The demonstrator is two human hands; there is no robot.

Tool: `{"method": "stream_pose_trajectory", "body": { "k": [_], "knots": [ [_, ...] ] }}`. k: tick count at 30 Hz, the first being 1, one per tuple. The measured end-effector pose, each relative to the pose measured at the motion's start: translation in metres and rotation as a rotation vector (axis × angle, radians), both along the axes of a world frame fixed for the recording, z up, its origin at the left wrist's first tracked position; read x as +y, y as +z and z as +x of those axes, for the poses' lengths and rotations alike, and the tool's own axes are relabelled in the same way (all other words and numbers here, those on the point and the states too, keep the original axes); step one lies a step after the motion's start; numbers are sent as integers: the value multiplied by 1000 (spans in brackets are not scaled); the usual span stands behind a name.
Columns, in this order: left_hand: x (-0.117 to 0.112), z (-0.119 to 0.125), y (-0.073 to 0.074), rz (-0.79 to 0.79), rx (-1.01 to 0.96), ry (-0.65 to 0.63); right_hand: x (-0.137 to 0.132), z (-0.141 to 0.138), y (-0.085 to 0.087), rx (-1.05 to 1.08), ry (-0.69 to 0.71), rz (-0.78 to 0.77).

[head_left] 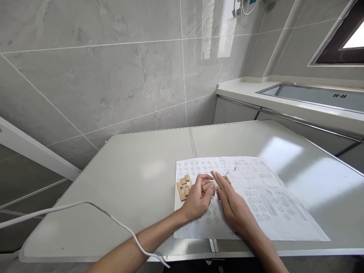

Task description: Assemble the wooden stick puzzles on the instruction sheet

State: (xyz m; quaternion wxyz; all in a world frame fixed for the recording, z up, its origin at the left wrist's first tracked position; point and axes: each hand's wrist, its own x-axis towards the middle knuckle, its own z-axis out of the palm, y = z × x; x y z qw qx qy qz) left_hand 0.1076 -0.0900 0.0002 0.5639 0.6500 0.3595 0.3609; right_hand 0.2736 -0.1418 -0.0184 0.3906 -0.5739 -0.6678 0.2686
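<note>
Several notched wooden pieces (184,187) lie grouped on a printed paper sheet (284,223), just left of my hands. My left hand (199,197) is closed, with thumb and fingers pinching a light-brown wooden piece (209,186). Close beside it, my right hand (233,204) grips a slim wooden bar (216,179) that slants up past the fingertips. The two held pieces are near each other, and I cannot tell whether they touch. Another bit of wood (227,180) shows just beyond the right fingers, its lower part hidden by them.
The paper rests on a glossy pale folding table (136,163) with a seam down its middle. A white cable (113,218) crosses the left side, passing over my left forearm. At the right stands a counter (236,88) with a sink (318,95). A tiled wall rises behind.
</note>
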Motion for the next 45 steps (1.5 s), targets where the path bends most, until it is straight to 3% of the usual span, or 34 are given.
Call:
{"method": "stream_pose_trajectory", "body": {
  "k": [6, 10, 15, 18, 24, 29, 34, 38, 42, 45],
  "knots": [
    [1, 1, -3, -116, -95, -110, -2, -1, 5, 55, -63, 34],
    [1, 2, -7, -128, -154, -76, -8, 9, 4, 27, -153, 17],
    [1, 3, -9, -107, -174, -43, -18, 29, 4, -31, -305, 146],
    [1, 3, -7, -106, -163, -45, -20, 39, -5, -177, -367, 62],
    [1, 2, -7, -72, -151, -50, -15, 41, -27, -267, -359, -5],
    [0, 1, -5, -52, -121, -49, -13, 37, -22, -241, -341, 13],
    [-4, -1, -1, -4, -84, -54, -19, 43, -9, -68, -308, -140],
    [-6, -1, 2, 57, -18, -65, -20, 51, 4, 107, -483, -131],
    [-8, -2, 4, 148, 78, -63, -25, 53, 23, 541, -567, -151],
    [-8, -3, 6, 222, 170, -71, -32, 53, 38, 968, -429, -313]
  ]
}}
